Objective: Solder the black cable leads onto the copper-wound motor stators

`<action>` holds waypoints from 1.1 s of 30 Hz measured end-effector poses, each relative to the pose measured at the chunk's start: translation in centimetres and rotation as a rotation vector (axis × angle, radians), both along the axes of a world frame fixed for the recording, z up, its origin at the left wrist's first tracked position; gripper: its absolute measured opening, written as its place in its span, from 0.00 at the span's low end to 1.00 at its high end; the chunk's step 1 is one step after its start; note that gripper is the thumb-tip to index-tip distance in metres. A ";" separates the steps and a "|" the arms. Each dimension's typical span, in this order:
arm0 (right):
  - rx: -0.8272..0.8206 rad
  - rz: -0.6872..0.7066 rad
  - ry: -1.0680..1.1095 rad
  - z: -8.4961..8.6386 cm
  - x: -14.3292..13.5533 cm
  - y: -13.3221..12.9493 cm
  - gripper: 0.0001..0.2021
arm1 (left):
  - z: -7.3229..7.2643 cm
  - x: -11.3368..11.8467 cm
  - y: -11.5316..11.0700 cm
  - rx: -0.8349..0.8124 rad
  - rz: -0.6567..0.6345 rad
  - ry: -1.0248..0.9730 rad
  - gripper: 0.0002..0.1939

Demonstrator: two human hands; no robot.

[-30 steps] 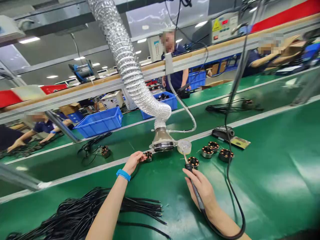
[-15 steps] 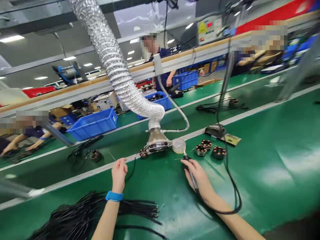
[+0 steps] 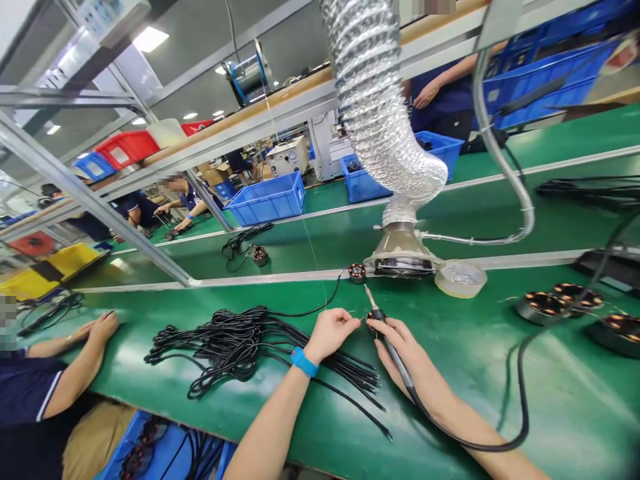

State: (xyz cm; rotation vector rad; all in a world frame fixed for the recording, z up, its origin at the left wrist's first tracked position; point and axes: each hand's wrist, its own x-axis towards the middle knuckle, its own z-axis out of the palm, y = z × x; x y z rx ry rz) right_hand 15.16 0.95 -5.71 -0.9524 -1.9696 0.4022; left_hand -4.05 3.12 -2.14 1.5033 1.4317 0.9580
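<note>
Wound ring (image 3: 357, 272): it rests on the green table (image 3: 500, 400) near the rail, just beside the metal hood (image 3: 403, 250), and one black cable (image 3: 327, 308) runs out from its left side.

Right hand (image 3: 420, 360): its grip is closed around the soldering iron (image 3: 397, 363); the tip points up toward the ring, apart from it.

Left hand (image 3: 333, 332): its grip is pressed together at the fingertips, pinching a thin strand, as it looks. The fingertips are near the right hand; a small dark part lies between the hands, but I cannot tell what it is.

Clear round dish (image 3: 461, 279): it stands to the right of the hood.

Three other rings (image 3: 543, 308): they lie farther right, and no black cable shows on them.

Cable bundle (image 3: 235, 347): it lies loose on the table, left of the hands, with many free ends.

Progress: I judge the work is partway. One near ring seems already joined to its cable; the three others seem not yet joined.

Change: half a second ago, the left hand was well apart from the right, and the iron tip was near the dish. Now the hands are close, and the tip is away from the dish. The view also turns more to the left, and a co-worker's arms (image 3: 75, 360) come into it.
</note>
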 end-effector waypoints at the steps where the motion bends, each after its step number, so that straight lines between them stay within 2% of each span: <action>1: 0.011 0.002 0.002 0.2 0.0 0.5 0.19 | 0.0 -0.3 0.0 0.008 0.013 -0.008 0.16; 7: 0.063 0.008 -0.011 0.8 1.4 3.4 0.17 | -0.5 -0.9 0.6 0.015 -0.018 -0.062 0.13; 12: 0.002 0.102 0.027 -0.8 1.5 4.5 0.19 | -1.0 -0.6 1.4 0.084 0.099 -0.020 0.11; 16: 0.004 0.099 0.069 -1.8 1.1 4.8 0.18 | -1.0 -0.7 1.8 0.029 0.046 -0.034 0.10; 18: -0.001 0.107 0.070 -1.8 1.1 4.8 0.18 | -1.0 -0.5 1.9 -0.028 -0.002 -0.118 0.12; 21: -0.037 0.130 0.069 -1.7 1.2 4.7 0.17 | -0.7 0.2 2.2 -0.193 -0.066 -0.354 0.16; 23: -0.049 0.131 0.087 -1.6 1.2 4.6 0.17 | -0.5 0.9 2.4 -0.300 -0.078 -0.493 0.20; 25: -0.048 0.126 0.096 -1.5 1.2 4.5 0.17 | -0.2 1.4 2.4 -0.328 -0.059 -0.557 0.23; 27: -0.042 0.122 0.093 -1.2 1.2 4.3 0.17 | 0.2 1.3 2.1 -0.297 -0.030 -0.529 0.24; 30: -0.038 0.114 0.092 -0.7 1.2 4.1 0.16 | 0.7 0.2 1.2 -0.252 0.018 -0.366 0.26; 33: -0.045 0.120 0.105 -0.6 1.2 3.9 0.16 | 0.8 -0.9 0.3 -0.240 0.011 -0.246 0.26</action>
